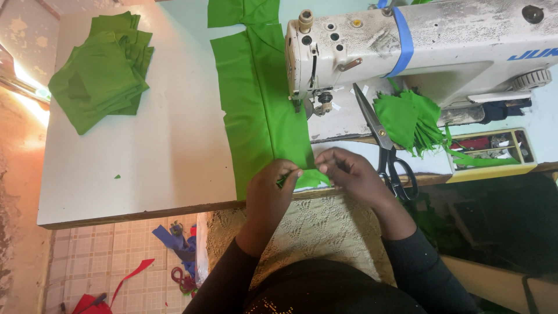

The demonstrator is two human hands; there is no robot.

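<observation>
At six o'clock, left hand [268, 195] and right hand [349, 173] fingers pinch green fabric strip [261, 116] (light, limp; hold by its near edge).

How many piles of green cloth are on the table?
2: a folded stack at the far left, and a heap of scraps beside the scissors. More may hide behind the machine.

Two hands: left hand [269, 189], right hand [349, 171]. One sewing machine [418, 46]. One pair of scissors [383, 145]. One long green fabric strip [261, 110] under the needle. Two piles of green pieces: stack [104, 70] at left, bunch [410, 119] at right; piece count per pile unclear, maybe several. One yellow tray [494, 154]. One table [145, 157].
</observation>
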